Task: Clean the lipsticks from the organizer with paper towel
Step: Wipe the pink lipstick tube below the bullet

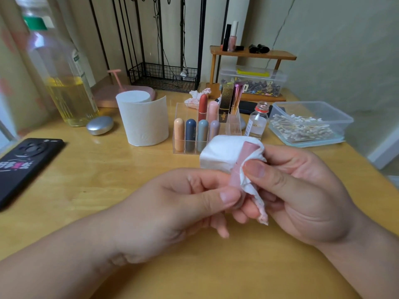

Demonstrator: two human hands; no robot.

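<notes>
A pink lipstick (246, 156) stands tilted between both hands above the wooden table. My left hand (172, 203) pinches its lower end between thumb and fingers. My right hand (302, 190) wraps a white paper towel (222, 155) around the tube, thumb pressing the towel against it. The towel's lower tail is stained pink. Behind, a clear acrylic organizer (180, 106) holds several capsule-shaped lipsticks in front, and a red one, a pink one, a black-gold one and a metallic pink one at the back.
A paper towel roll (143, 119) stands left of the organizer. A black phone (26, 162) lies at the far left. A large bottle of yellow liquid (64, 87), a small open glass bottle (258, 121), a cotton swab box (306, 124) and a crumpled tissue (197, 96) surround them.
</notes>
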